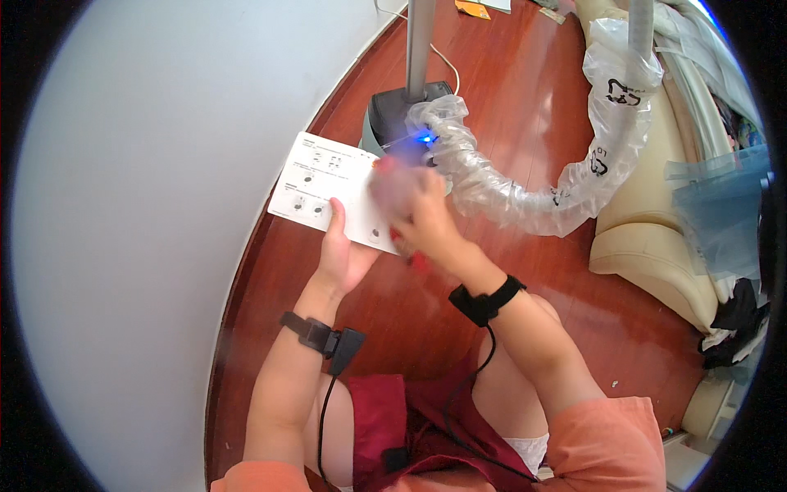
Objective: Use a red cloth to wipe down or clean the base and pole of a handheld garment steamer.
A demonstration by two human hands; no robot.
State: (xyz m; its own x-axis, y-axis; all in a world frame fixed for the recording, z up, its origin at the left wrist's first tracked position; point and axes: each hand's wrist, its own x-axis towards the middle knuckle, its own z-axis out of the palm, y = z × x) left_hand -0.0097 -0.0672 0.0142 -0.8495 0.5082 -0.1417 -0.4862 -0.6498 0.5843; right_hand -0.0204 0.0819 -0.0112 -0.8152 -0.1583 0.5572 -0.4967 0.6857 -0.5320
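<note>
My left hand (345, 256) holds a white instruction sheet (318, 182) printed with small drawings and lines of text; the thumb lies on top, the other fingers are underneath. At the sheet's right side, my right hand (428, 217) has its fingers curled around a blurred greyish thing with red parts (395, 193). Motion smears that thing, so its kind cannot be made out, and it covers part of the sheet. Just beyond stands a dark appliance base (391, 115) with a lit blue light and an upright grey pole (419, 49).
A thick hose in clear plastic wrap (525, 201) curves from the appliance to the upper right. Cream padded furniture (648, 246) and a bluish translucent plastic bag (721, 213) are at right. A pale wall (139, 246) bounds the left; the floor (533, 271) is reddish wood.
</note>
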